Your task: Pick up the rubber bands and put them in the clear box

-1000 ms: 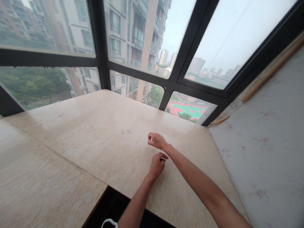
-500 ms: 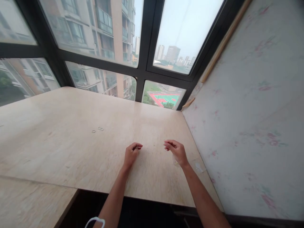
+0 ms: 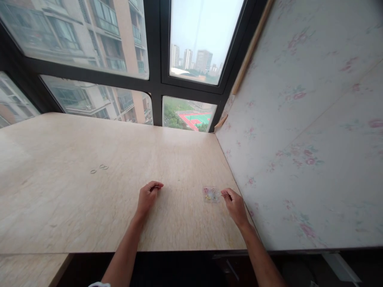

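My right hand (image 3: 235, 205) is beside the right edge of a small clear plastic box (image 3: 212, 199). Its thumb and fingers are pinched on a tiny pale thing too small to make out. Inside the box, separate compartments hold small loops in pink, yellow and other colours. My left hand (image 3: 147, 196) rests on the tabletop to the left of the box, with its fingers curled and pressed together. Whatever may be between those fingertips is hidden.
Three thin rings (image 3: 101, 168) lie on the pale marbled tabletop (image 3: 125, 147), far to the left. A flowered wall (image 3: 287, 159) closes off the right side. Dark-framed windows (image 3: 156, 79) rise behind, and the table's front edge runs below my wrists.
My right hand has moved right and down, from above the box to its right edge, uncovering it. The view has turned to the right. My left hand keeps its curled shape.
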### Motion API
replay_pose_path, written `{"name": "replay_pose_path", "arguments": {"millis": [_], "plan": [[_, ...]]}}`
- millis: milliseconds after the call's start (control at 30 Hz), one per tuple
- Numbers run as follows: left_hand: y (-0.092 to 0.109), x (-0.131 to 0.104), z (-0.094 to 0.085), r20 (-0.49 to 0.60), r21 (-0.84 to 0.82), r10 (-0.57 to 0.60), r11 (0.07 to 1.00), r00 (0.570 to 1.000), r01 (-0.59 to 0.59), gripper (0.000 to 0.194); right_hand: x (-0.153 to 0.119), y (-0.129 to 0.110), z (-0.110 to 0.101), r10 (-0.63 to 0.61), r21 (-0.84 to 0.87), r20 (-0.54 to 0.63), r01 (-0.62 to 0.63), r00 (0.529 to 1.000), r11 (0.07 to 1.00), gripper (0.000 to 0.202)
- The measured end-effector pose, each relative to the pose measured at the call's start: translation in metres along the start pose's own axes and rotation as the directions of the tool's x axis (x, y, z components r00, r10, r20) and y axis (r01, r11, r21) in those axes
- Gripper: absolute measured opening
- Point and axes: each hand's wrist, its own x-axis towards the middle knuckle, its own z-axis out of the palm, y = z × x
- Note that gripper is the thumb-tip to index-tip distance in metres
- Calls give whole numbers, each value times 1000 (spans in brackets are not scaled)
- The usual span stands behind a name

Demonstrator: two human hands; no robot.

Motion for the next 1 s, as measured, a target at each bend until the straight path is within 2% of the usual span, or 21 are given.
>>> {"name": "replay_pose_path", "arguments": {"millis": [167, 400, 600, 800, 1000], "plan": [[-2, 0, 1, -8, 31, -6, 1000, 1000, 6, 28, -2, 3, 5, -12, -42, -38, 11, 999, 999, 45], [-3, 1, 1, -10, 66, -1, 998, 1000, 2, 28, 1, 9, 3, -66, -3, 115, 67, 991, 998, 38], [0, 0, 1, -12, 80, -9, 997, 1000, 10, 28, 1, 16, 2, -102, 23, 140, 100, 985, 995, 31], [1, 0, 2, -16, 88, -2, 996, 1000, 3, 28, 3, 15, 3, -146, 52, 226, 138, 963, 989, 28], [1, 0, 2, -16, 94, -7, 995, 1000, 8, 27, -1, 14, -4, -131, 76, 181, 119, 975, 990, 31]]}}
